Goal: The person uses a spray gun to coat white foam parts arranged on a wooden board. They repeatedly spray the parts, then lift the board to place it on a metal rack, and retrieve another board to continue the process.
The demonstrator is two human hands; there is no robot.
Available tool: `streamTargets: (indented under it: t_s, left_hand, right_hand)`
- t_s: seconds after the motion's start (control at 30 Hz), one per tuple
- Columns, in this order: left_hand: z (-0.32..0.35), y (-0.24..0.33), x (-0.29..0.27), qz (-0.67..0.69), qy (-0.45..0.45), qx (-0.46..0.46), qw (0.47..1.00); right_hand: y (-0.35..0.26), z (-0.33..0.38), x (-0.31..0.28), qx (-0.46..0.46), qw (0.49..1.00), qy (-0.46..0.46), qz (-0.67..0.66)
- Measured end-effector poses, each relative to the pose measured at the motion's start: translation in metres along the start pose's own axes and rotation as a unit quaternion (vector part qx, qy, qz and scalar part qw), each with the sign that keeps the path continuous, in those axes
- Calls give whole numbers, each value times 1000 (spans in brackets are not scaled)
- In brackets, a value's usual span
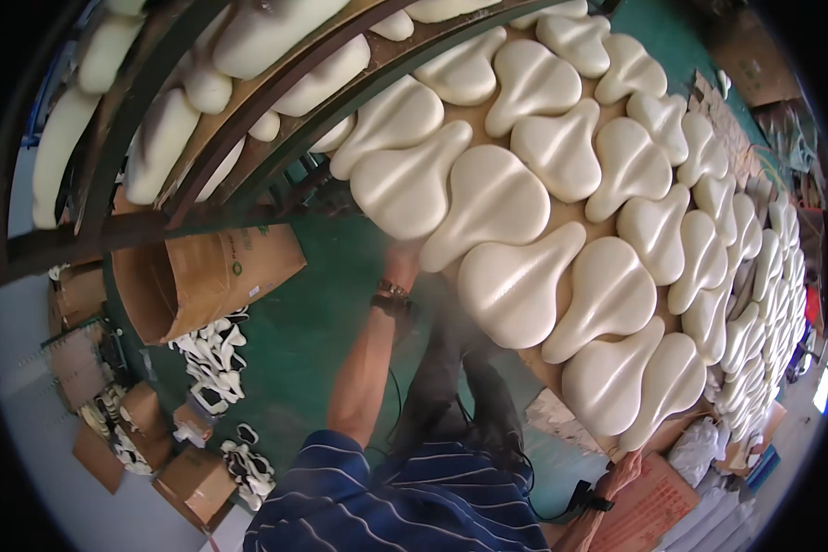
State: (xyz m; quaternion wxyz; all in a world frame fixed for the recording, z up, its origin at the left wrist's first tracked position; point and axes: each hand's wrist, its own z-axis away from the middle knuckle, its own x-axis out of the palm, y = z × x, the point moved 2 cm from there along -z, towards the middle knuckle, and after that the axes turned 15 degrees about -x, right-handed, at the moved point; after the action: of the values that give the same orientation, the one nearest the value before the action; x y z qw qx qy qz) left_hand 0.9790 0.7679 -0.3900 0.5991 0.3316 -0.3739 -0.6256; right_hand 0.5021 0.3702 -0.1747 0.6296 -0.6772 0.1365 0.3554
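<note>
Cream foam bicycle saddle pads (501, 198) lie in rows on a wooden board (469, 138) in front of me and to my right. My left hand (401, 264) grips the board's near edge at its left part, just below the saddle pads; its fingers are mostly hidden under them. A bracelet and a dark band circle that wrist. My right hand (619, 471) is closed at the board's near right corner, below a saddle pad (667, 386); its fingertips are partly hidden. A dark band is on the right wrist.
At the upper left, a dark rack (235, 138) carries more foam pads. An open cardboard box (212, 281) stands on the green floor (285, 340) below it. Black-and-white pieces (213, 359) lie heaped nearby. A red-brown carton (649, 506) and plastic bags (695, 451) are at lower right.
</note>
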Motion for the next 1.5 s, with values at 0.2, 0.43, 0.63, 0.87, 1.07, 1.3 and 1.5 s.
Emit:
streamTargets:
  t_s: [0.2, 0.43, 0.63, 0.87, 1.07, 1.3, 1.5]
  left_hand:
    - [15, 46, 45, 35, -17, -5, 999]
    - [38, 69, 36, 114, -15, -13, 993]
    - [42, 86, 6, 194, 23, -11, 981]
    - [6, 45, -114, 165, 54, -22, 985]
    - [10, 48, -121, 146, 113, -91, 979]
    - [-11, 10, -233, 102, 120, -119, 980]
    - [-25, 18, -258, 118, 95, -154, 976]
  right_hand:
    - [64, -42, 16, -3, 998, -39, -46]
    - [99, -91, 63, -33, 979, -124, -159]
    - [112, -129, 143, 22, 957, -174, -233]
    - [67, -119, 219, 76, 951, -233, -186]
    - [46, -143, 247, 67, 950, -269, -142]
    - [28, -120, 289, 66, 947, -272, -158]
    - [19, -96, 297, 80, 940, -267, -199]
